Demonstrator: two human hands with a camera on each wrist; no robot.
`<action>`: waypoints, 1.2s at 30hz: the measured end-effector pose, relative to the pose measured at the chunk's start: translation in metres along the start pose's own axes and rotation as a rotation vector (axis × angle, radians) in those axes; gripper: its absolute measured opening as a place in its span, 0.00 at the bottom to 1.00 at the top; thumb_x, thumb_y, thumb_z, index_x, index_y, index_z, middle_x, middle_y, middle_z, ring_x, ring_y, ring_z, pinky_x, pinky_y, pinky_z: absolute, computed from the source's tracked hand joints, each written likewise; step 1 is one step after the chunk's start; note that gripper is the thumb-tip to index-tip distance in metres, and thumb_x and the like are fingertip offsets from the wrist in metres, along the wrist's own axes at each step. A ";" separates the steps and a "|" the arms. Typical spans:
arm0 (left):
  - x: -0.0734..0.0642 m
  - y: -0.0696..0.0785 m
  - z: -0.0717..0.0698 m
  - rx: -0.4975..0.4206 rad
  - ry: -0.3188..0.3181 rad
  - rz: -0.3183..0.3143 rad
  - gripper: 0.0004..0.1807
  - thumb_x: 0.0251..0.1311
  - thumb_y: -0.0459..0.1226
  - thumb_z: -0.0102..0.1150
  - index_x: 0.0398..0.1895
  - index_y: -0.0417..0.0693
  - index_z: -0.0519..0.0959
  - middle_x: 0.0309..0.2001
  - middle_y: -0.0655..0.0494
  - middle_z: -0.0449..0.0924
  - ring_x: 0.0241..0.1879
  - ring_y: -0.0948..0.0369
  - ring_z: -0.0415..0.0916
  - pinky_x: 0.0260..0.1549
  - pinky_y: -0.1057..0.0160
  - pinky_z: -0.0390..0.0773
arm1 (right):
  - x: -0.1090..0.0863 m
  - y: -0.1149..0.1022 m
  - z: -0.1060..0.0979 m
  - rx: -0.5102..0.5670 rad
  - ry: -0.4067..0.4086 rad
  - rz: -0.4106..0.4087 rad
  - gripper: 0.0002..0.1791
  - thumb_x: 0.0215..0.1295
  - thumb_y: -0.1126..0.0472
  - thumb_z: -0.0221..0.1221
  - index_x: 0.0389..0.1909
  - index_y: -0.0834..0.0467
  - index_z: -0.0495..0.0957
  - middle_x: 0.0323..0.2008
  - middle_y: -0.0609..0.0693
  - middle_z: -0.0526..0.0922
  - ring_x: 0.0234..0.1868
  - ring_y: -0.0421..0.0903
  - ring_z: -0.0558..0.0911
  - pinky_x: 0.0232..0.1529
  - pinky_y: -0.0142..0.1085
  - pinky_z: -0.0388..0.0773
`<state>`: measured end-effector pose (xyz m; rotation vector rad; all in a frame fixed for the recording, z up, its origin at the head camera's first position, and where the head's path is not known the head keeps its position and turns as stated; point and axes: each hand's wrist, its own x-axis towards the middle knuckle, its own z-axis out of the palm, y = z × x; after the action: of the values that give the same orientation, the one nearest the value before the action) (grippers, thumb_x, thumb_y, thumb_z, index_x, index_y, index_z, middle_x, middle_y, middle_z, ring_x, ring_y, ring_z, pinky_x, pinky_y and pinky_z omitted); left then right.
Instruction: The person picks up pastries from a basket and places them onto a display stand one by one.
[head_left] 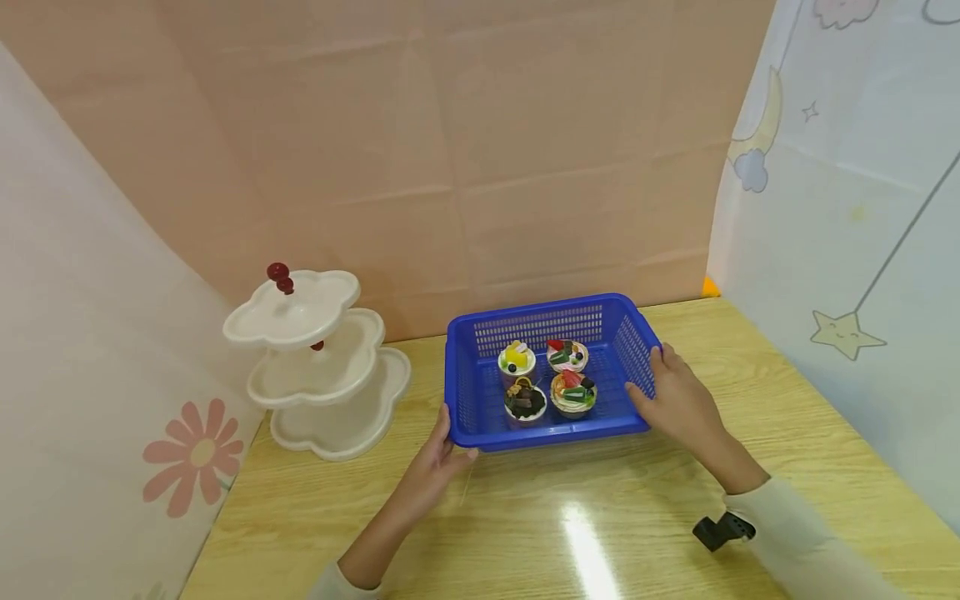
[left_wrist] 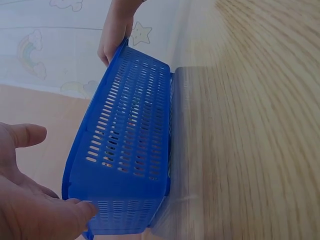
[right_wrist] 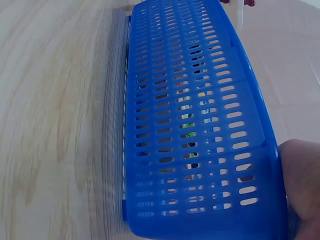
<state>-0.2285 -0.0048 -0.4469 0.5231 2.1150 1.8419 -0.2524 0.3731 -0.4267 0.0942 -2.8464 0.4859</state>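
Observation:
A blue plastic basket (head_left: 517,443) with slotted walls stands on the table, holding several small decorated cupcakes. Inside it are a yellow-topped cupcake (head_left: 517,359), a chocolate one (head_left: 525,402) and two with red and green toppings, one a fruit-topped cupcake (head_left: 573,394). At the near left corner, my left hand (head_left: 435,467) touches the outer wall with its fingers; the left wrist view shows its thumb (left_wrist: 30,135) raised away from the rim. My right hand (head_left: 682,404) grips the right rim, its thumb over the inside and the other fingers outside.
A white three-tier stand (head_left: 341,404) with scalloped trays and red knobs is left of the basket. The wooden table (head_left: 637,517) meets a peach backdrop (head_left: 450,167) behind and printed cloth at both sides. A black strap device (head_left: 723,531) sits at my right wrist.

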 end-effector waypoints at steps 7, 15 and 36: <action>-0.001 0.002 0.003 0.039 0.048 0.007 0.46 0.67 0.38 0.52 0.73 0.43 0.30 0.74 0.47 0.26 0.71 0.49 0.40 0.64 0.51 0.51 | 0.002 -0.001 0.001 -0.007 0.025 0.011 0.43 0.62 0.49 0.56 0.61 0.82 0.56 0.62 0.80 0.56 0.62 0.74 0.60 0.54 0.64 0.62; -0.002 0.006 0.008 0.044 0.098 -0.019 0.46 0.66 0.39 0.53 0.73 0.41 0.32 0.74 0.46 0.29 0.71 0.50 0.43 0.64 0.54 0.52 | 0.001 -0.001 0.002 0.002 0.035 0.009 0.42 0.62 0.49 0.56 0.60 0.82 0.58 0.62 0.80 0.56 0.62 0.73 0.60 0.53 0.64 0.64; -0.001 0.011 0.014 -0.041 0.094 -0.028 0.44 0.68 0.39 0.50 0.74 0.46 0.31 0.73 0.44 0.39 0.70 0.49 0.47 0.61 0.57 0.59 | -0.001 0.003 -0.002 0.039 0.006 -0.005 0.42 0.65 0.48 0.54 0.61 0.82 0.55 0.63 0.80 0.54 0.63 0.74 0.58 0.52 0.65 0.65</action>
<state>-0.2203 0.0083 -0.4382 0.4022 2.1274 1.9256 -0.2510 0.3766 -0.4264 0.1074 -2.8306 0.5398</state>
